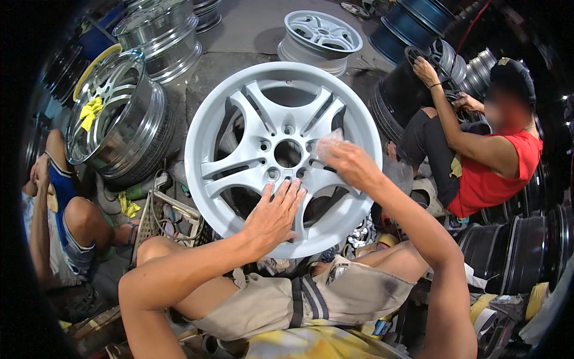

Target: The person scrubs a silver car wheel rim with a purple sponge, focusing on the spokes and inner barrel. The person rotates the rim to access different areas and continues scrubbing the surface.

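Note:
A light grey alloy wheel (241, 173) lies face up in front of me, raised to about knee height. My left hand (275, 206) rests flat on its near spokes just below the centre hole, fingers spread. On the right of the hub, my right hand (348, 160) presses a pale, thin, sheet-like piece (329, 141) against a spoke. That piece is blurred and its kind is unclear. Lug holes ring the round centre hole. What bears the wheel from below is mostly hidden.
A plastic crate (170, 218) stands at the near left. Behind it is a polished wheel with a tyre (128, 143) and a yellow cloth (91, 113). Another grey wheel (323, 36) lies beyond mine. A co-worker in red (499, 167) sits at right; another person (84, 221) sits at left.

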A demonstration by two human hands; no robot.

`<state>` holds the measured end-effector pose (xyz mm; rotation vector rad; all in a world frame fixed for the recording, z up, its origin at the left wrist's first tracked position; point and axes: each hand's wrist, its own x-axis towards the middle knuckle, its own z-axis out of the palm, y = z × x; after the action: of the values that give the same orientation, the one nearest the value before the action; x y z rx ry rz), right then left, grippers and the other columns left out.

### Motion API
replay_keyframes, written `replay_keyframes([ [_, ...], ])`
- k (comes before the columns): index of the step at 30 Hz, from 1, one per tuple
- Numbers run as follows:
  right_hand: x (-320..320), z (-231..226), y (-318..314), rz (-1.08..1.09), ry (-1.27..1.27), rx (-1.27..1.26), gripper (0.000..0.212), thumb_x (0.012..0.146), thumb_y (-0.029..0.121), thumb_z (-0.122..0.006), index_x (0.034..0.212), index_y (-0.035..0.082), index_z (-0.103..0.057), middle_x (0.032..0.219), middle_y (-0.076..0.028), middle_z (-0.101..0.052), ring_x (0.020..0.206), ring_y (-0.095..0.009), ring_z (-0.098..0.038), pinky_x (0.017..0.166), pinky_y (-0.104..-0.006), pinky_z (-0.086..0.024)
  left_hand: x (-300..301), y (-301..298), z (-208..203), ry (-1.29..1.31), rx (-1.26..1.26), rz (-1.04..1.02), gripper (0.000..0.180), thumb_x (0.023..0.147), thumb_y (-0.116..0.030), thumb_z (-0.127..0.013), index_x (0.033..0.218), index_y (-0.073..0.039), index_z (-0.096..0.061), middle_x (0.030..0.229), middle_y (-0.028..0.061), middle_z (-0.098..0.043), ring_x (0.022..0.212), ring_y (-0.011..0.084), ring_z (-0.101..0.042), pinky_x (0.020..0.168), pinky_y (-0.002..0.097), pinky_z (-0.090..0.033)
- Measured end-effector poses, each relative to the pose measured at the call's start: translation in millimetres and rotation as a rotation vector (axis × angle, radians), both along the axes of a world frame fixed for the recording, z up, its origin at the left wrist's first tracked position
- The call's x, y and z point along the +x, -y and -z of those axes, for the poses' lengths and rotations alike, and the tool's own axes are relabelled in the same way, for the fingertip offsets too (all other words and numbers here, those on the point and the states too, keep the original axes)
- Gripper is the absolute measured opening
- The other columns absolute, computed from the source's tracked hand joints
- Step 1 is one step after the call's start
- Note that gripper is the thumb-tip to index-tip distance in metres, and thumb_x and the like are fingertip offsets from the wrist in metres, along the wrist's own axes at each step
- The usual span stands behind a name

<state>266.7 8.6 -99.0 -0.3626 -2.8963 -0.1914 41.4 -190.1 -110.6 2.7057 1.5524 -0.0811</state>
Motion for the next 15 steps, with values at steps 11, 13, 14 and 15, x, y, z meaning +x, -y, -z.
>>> replay_keyframes([
  [11,-43.5,26.9,0.8,0.334,-0.546,0.056,0.037,0.090,-0.008,-0.056,0.121,0.005,-0.072,0.118,-0.020,-0.073,0.103,-0.040,-0.072,0.086,-0.0484,-0.058,1.1,9.5,-26.2,-0.226,-0.186,-0.213,0.103,0.089,-0.059,-0.072,0.162,0.000,-0.031,0.168,0.0257,-0.030,0.156,0.0396,-0.029,0.119,0.0613,-0.032],
  [13,-45.3,22.6,-14.5,0.415,-0.569,-0.057,0.038,0.089,-0.009,-0.056,0.122,0.004,-0.071,0.118,-0.021,-0.073,0.104,-0.041,-0.072,0.088,-0.0483,-0.058,-5.9,13.5,-21.4,-0.270,-0.186,-0.280,0.098,0.091,-0.057,-0.071,0.161,0.001,-0.035,0.168,0.0264,-0.029,0.157,0.0397,-0.027,0.117,0.0628,-0.035],
  [14,-42.2,16.7,-25.3,0.473,-0.581,-0.103,0.038,0.089,-0.009,-0.056,0.122,0.004,-0.071,0.118,-0.021,-0.073,0.104,-0.041,-0.072,0.090,-0.0483,-0.057,-6.2,13.0,-25.4,-0.280,-0.187,-0.299,0.098,0.091,-0.058,-0.070,0.161,0.001,-0.035,0.168,0.0267,-0.028,0.157,0.0403,-0.026,0.118,0.0629,-0.034],
  [15,-40.3,11.3,-44.4,0.634,-0.542,-0.158,0.038,0.088,-0.009,-0.056,0.121,0.003,-0.071,0.118,-0.022,-0.073,0.104,-0.041,-0.071,0.090,-0.0481,-0.057,-5.9,10.8,-33.0,-0.291,-0.186,-0.324,0.098,0.091,-0.058,-0.070,0.160,0.002,-0.036,0.168,0.0269,-0.028,0.157,0.0408,-0.026,0.118,0.0631,-0.034],
])
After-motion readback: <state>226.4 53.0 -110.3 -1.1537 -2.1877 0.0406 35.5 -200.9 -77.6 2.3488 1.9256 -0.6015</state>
